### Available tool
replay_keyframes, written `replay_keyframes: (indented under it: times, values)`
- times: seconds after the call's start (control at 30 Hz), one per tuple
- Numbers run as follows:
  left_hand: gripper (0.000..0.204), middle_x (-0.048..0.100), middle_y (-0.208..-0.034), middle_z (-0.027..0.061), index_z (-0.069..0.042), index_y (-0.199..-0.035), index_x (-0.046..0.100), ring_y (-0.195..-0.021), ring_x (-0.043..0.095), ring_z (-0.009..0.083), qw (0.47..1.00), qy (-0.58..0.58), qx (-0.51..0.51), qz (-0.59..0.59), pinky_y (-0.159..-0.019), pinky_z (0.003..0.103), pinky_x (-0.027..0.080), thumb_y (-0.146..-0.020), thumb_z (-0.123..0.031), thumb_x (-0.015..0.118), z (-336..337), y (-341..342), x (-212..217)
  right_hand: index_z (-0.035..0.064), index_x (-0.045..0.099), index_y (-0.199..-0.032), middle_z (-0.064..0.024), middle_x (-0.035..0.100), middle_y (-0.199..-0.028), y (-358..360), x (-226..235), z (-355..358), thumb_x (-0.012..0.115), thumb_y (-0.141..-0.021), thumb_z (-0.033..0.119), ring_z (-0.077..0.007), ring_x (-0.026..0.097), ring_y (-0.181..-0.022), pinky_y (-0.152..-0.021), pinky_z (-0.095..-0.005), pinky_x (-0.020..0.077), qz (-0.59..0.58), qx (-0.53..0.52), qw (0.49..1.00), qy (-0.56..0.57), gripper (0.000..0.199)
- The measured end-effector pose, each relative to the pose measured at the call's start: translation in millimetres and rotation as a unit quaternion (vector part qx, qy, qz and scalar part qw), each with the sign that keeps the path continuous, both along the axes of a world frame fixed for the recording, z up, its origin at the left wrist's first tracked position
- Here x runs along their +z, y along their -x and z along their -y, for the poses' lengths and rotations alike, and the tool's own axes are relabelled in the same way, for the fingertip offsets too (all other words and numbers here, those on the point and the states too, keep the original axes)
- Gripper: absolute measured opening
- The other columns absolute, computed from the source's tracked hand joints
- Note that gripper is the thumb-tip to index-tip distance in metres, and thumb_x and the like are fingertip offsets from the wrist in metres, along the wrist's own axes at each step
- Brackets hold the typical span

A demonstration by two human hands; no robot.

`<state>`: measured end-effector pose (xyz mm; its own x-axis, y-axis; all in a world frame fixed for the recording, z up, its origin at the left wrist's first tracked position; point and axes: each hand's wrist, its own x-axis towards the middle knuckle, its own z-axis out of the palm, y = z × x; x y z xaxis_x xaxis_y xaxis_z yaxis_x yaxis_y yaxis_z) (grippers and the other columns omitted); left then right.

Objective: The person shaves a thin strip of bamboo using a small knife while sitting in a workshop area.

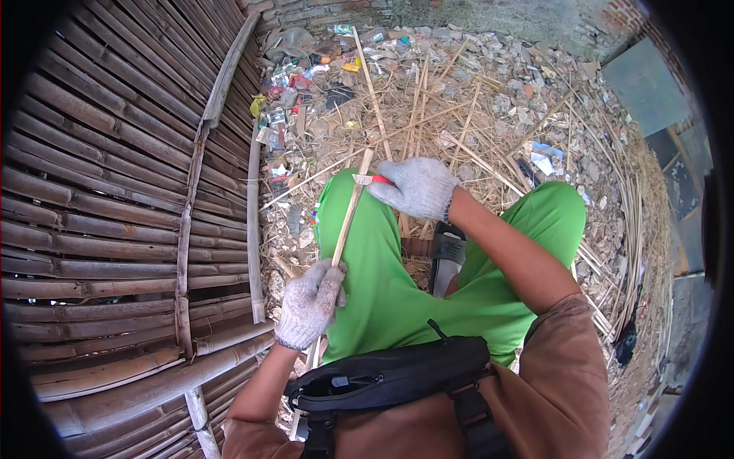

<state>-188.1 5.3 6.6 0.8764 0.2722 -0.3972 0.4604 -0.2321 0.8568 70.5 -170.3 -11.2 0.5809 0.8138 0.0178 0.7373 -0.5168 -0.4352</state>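
Note:
My left hand [311, 304], in a pale knitted glove, is closed around the lower part of a bamboo strip [349, 220]. The strip slants up along my left leg, and its lower end passes below the hand toward my bag. My right hand [419, 187], also gloved, is closed on a small red-handled blade [370, 180], whose light metal head lies across the upper part of the strip. Most of its handle is hidden inside the fist, so its exact kind is unclear.
Bamboo slats form a wall or rack [115, 229] at my left. Loose bamboo strips [372, 92], shavings, rubble and litter cover the ground ahead. A black waist bag [390, 375] lies across my lap. Long thin strips [631, 222] are piled at the right, near a grey panel [646, 86].

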Motion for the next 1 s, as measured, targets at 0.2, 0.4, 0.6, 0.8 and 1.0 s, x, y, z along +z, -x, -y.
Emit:
replay_keyframes:
  times: [0.2,0.4,0.6,0.8,1.0]
  values:
    - [0.023,0.067,-0.066,0.0155,-0.002,-0.115,0.07,-0.056,0.07,0.026,0.948,-0.276,-0.078,0.142,-0.055,0.04,0.054,-0.109,-0.022,0.059,-6,0,-15,0.0097,0.069,-0.101,-0.0224,0.075,-0.089,12,8,-1,0.051,-0.106,0.06,-0.0449,0.074,-0.084,-0.075,-0.0593,0.0582,0.012,0.024,0.999,0.034,0.053]
    - [0.021,0.067,-0.07,0.0212,-0.003,-0.115,0.071,-0.062,0.071,0.0384,0.914,-0.369,-0.099,0.136,-0.059,0.046,0.056,-0.104,-0.019,0.064,3,-3,-1,0.0105,0.071,-0.1,-0.0223,0.075,-0.087,5,4,-1,0.05,-0.106,0.061,-0.0443,0.075,-0.083,-0.075,-0.0583,0.059,0.035,-0.013,0.999,0.034,0.055]
    - [0.02,0.068,-0.072,0.0227,-0.003,-0.112,0.07,-0.065,0.071,0.0412,0.908,-0.388,-0.115,0.108,-0.061,0.049,0.056,-0.104,-0.021,0.064,4,-1,5,0.0096,0.074,-0.099,-0.025,0.075,-0.088,7,12,0,0.044,-0.107,0.064,-0.0452,0.075,-0.084,-0.077,-0.0585,0.0596,0.008,-0.005,0.998,0.069,0.062]
    - [0.017,0.067,-0.072,0.0223,-0.006,-0.109,0.069,-0.066,0.07,0.0422,0.918,-0.368,-0.115,0.094,-0.061,0.05,0.056,-0.104,-0.021,0.064,8,-4,8,0.0095,0.075,-0.098,-0.0244,0.075,-0.089,13,26,-4,0.04,-0.108,0.067,-0.0454,0.075,-0.084,-0.078,-0.0592,0.0593,-0.024,0.023,0.993,0.112,0.068]
    - [0.016,0.067,-0.073,0.0225,-0.006,-0.105,0.067,-0.067,0.071,0.043,0.915,-0.378,-0.109,0.091,-0.061,0.05,0.056,-0.104,-0.022,0.064,13,-3,11,0.0104,0.075,-0.098,-0.0242,0.076,-0.091,0,2,-3,0.04,-0.107,0.067,-0.0458,0.075,-0.088,-0.08,-0.0583,0.0595,-0.01,0.008,0.997,0.082,0.068]
